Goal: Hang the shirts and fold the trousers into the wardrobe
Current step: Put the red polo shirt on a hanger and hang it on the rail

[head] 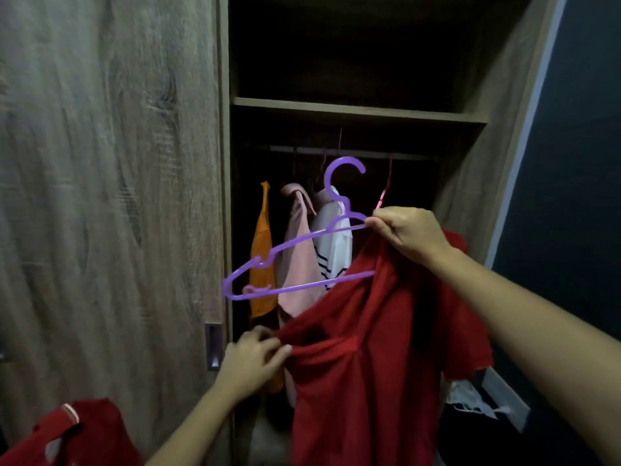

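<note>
In front of the open wardrobe (356,111) I hold up a red shirt (363,371). My right hand (408,235) pinches the right arm of a purple plastic hanger (295,260) together with the top of the shirt. The hanger's right side is inside the shirt; its left side and hook stick out bare. My left hand (252,359) grips a bunched edge of the red shirt lower left. On the dark rail (353,151) hang an orange garment (263,250), a pink shirt (299,257) and a white striped shirt (332,240).
A closed wood-grain wardrobe door (111,196) with a recessed handle (213,346) fills the left. Another red garment (77,435) lies at the bottom left. A pink hanger (383,196) hangs on the rail's right. Pale cloth (470,396) lies at the lower right beside a dark wall (578,163).
</note>
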Demonstrator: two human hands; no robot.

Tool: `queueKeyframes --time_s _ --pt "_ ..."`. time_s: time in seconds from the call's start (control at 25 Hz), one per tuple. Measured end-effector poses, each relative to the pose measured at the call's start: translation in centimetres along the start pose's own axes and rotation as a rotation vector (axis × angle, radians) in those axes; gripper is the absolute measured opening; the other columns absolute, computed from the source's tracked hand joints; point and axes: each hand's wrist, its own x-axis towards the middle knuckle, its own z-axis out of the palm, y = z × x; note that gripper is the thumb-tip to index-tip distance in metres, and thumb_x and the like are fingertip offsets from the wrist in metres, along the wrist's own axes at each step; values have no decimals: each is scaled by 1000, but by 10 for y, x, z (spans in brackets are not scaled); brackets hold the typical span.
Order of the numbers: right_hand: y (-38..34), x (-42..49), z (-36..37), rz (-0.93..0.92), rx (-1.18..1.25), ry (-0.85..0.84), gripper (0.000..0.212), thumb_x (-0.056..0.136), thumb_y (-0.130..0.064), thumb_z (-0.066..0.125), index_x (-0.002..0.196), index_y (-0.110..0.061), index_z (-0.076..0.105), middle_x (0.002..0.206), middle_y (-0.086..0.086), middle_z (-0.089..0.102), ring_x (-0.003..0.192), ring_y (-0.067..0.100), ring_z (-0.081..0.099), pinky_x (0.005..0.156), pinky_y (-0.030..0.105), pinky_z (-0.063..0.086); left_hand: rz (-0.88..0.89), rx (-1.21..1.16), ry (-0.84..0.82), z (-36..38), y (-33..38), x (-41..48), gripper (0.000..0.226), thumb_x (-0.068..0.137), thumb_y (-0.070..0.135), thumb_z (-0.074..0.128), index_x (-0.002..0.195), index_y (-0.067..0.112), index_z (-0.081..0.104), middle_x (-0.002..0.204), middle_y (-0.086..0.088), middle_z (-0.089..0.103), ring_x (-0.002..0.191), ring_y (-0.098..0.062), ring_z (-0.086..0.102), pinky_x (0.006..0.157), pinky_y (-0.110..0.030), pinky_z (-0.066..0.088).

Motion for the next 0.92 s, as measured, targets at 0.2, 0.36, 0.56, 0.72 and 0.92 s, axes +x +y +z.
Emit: queueKeyframes --time_s 0.2,0.36,0.56,0.72,0.92 --pt "22 -41 7 -51 -62 -60 60 94 -59 16 67 -19 52 59 -1 58 50 22 62 37 24 36 -85 -384 -40 -55 -35 41 31 70 59 52 66 30 62 60 15 60 58 7 49 63 -26 40" --pt "-4 -43 25 -30 -110 -71 62 93 -60 18 64 -20 55 59 -3 60 51 19 63 37 24 35 34 -287 -41 -82 2 87 46 82 57 40 77 15 55 68 9 55 70 -8 54 67 -28 39" --pt "-21 -42 30 436 123 -199 51 81 -69 28 72 -26 54 66 -8 57 73 14 61 60 30 42 141 -271 -110 -90 41 105 35 88 54 49 114 31 44 111 8 59 105 -10 57 90 -27 43" --pt "-14 -44 22 556 220 -236 42 84 -65 35 76 -31 58 66 -9 60 74 15 61 66 29 40 159 -118 -67 -101 19 118 49 82 56 50 102 13 57 89 -7 66 90 -26 64 69 -29 40" --pt "10 -44 6 562 517 -449 41 95 -46 36 92 -19 66 90 -7 67 88 6 60 88 31 46 155 -262 36 -116 4 119 47 79 55 47 93 15 66 71 16 60 70 4 56 63 -16 38"
